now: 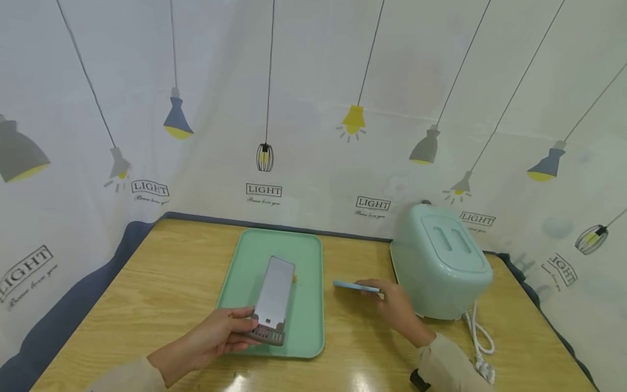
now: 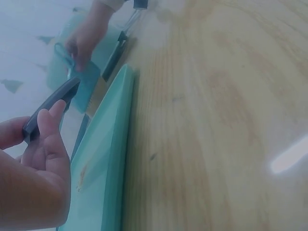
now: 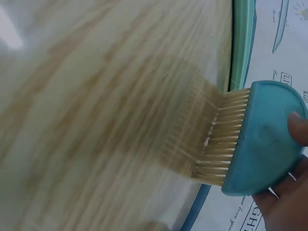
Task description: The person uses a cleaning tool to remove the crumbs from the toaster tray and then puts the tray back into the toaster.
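Observation:
My left hand (image 1: 208, 335) grips the grey plastic end of a long, shiny toaster crumb tray (image 1: 275, 291), holding it tilted above a mint-green serving tray (image 1: 310, 332). Light-brown crumbs (image 2: 82, 177) lie on the serving tray. Between that tray and the toaster, my right hand (image 1: 395, 306) pinches a blue brush (image 3: 267, 139) by its flat, rounded body. The pale bristles (image 3: 224, 137) point down at the wooden table, above their reflection; whether the tips touch it, I cannot tell. In the left wrist view, a cord loop (image 2: 60, 50) shows on the brush.
A mint-green toaster (image 1: 436, 261) stands at the back right of the wooden table (image 1: 166, 272), its lid on top. Its white cord and plug (image 1: 482, 348) lie beside it on the right. Behind the table hangs a white cloth (image 1: 313, 109) printed with lamps.

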The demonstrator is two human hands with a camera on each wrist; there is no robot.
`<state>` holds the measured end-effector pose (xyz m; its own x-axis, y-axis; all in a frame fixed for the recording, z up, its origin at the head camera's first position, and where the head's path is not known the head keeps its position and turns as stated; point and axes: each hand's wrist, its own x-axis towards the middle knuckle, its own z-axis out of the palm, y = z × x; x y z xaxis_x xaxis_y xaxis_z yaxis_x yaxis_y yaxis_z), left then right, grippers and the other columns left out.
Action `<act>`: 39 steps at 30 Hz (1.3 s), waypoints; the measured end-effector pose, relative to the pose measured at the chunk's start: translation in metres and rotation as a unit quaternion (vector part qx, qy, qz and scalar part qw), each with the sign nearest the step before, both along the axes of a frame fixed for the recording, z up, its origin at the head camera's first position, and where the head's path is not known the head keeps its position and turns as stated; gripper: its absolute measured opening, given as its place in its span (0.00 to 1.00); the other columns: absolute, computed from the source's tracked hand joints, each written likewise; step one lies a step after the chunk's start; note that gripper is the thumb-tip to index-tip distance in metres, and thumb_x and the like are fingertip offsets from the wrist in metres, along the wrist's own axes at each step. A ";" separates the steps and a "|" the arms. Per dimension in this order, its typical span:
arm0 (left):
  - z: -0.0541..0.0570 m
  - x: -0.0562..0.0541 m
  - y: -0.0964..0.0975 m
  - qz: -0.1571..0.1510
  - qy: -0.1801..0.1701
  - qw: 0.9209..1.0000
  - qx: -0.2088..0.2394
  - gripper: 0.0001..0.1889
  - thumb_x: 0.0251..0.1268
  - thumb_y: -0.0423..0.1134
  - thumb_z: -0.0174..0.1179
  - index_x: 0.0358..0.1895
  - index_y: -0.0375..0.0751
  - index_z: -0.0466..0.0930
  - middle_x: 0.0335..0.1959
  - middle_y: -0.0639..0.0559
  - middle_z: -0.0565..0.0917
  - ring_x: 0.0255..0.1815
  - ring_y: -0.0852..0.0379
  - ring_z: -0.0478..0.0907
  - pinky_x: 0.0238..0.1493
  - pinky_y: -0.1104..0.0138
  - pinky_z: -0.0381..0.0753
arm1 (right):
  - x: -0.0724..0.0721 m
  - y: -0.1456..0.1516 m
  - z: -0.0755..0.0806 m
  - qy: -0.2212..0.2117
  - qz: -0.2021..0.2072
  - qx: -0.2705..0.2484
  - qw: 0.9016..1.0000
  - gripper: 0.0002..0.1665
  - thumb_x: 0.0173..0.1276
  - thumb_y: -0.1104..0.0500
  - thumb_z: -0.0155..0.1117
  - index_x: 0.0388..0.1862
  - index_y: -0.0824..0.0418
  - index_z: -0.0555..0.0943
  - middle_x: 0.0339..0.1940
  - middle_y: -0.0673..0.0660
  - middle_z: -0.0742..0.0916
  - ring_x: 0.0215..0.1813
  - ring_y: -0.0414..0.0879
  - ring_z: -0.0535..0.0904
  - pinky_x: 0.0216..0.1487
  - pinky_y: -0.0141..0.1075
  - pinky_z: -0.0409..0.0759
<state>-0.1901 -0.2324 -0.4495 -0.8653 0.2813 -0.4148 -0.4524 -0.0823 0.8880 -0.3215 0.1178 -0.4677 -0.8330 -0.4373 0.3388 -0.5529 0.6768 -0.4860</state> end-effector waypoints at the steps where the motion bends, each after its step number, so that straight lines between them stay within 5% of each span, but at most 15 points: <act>1: 0.000 0.000 0.000 -0.001 0.001 1.000 0.001 0.41 0.70 0.39 0.56 0.73 0.20 0.42 0.36 0.52 0.88 0.32 0.65 0.85 0.35 0.76 0.83 | 0.000 0.002 0.000 -0.012 0.011 -0.002 1.000 0.17 0.60 0.71 0.66 0.46 0.55 0.87 0.42 0.57 0.89 0.41 0.51 0.86 0.39 0.43 0.84; 7: 0.000 0.000 0.002 -0.002 -0.003 1.000 -0.005 0.40 0.69 0.39 0.56 0.73 0.21 0.43 0.37 0.52 0.88 0.33 0.65 0.85 0.35 0.76 0.83 | 0.000 0.013 -0.005 -0.054 0.076 0.004 0.996 0.34 0.50 0.86 0.56 0.49 0.58 0.85 0.51 0.58 0.87 0.54 0.57 0.82 0.59 0.57 0.76; 12: -0.001 0.000 0.003 -0.001 -0.009 1.000 -0.009 0.39 0.69 0.39 0.56 0.73 0.21 0.44 0.36 0.52 0.88 0.32 0.66 0.84 0.35 0.76 0.83 | -0.002 0.017 -0.015 -0.048 0.128 0.047 0.989 0.26 0.57 0.80 0.58 0.49 0.59 0.84 0.55 0.61 0.85 0.60 0.62 0.78 0.63 0.72 0.60; 15: -0.001 -0.001 0.003 -0.002 -0.009 1.000 -0.011 0.39 0.70 0.39 0.56 0.73 0.21 0.44 0.36 0.52 0.88 0.32 0.66 0.84 0.35 0.76 0.83 | -0.005 0.018 -0.019 -0.034 0.145 0.072 0.986 0.24 0.59 0.79 0.58 0.49 0.59 0.84 0.55 0.62 0.85 0.60 0.63 0.78 0.61 0.74 0.60; 23: 0.002 -0.003 -0.001 0.001 -0.006 1.000 -0.010 0.39 0.70 0.39 0.56 0.73 0.21 0.44 0.38 0.52 0.88 0.33 0.65 0.85 0.35 0.75 0.83 | -0.011 0.017 -0.017 -0.026 0.157 0.096 0.983 0.28 0.56 0.81 0.55 0.48 0.56 0.84 0.55 0.61 0.84 0.59 0.61 0.78 0.60 0.73 0.62; 31: -0.002 -0.003 -0.001 0.002 -0.008 1.000 -0.009 0.39 0.70 0.38 0.55 0.72 0.20 0.45 0.38 0.51 0.88 0.34 0.64 0.85 0.36 0.75 0.83 | -0.012 0.017 -0.019 0.011 0.165 0.143 0.976 0.28 0.53 0.80 0.57 0.46 0.54 0.84 0.54 0.58 0.84 0.56 0.57 0.80 0.58 0.54 0.76; 39: -0.007 -0.002 -0.001 0.005 -0.004 1.000 -0.001 0.39 0.70 0.38 0.55 0.72 0.20 0.45 0.38 0.50 0.88 0.34 0.63 0.86 0.35 0.75 0.83 | -0.013 0.019 -0.021 0.006 0.185 0.157 0.970 0.29 0.52 0.79 0.59 0.47 0.53 0.82 0.56 0.60 0.82 0.57 0.58 0.79 0.57 0.53 0.78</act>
<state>-0.1919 -0.2330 -0.4560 -0.8650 0.2709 -0.4224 -0.4585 -0.0849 0.8846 -0.3344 0.1365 -0.4891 -0.5965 -0.7885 0.1499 -0.7905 0.5448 -0.2799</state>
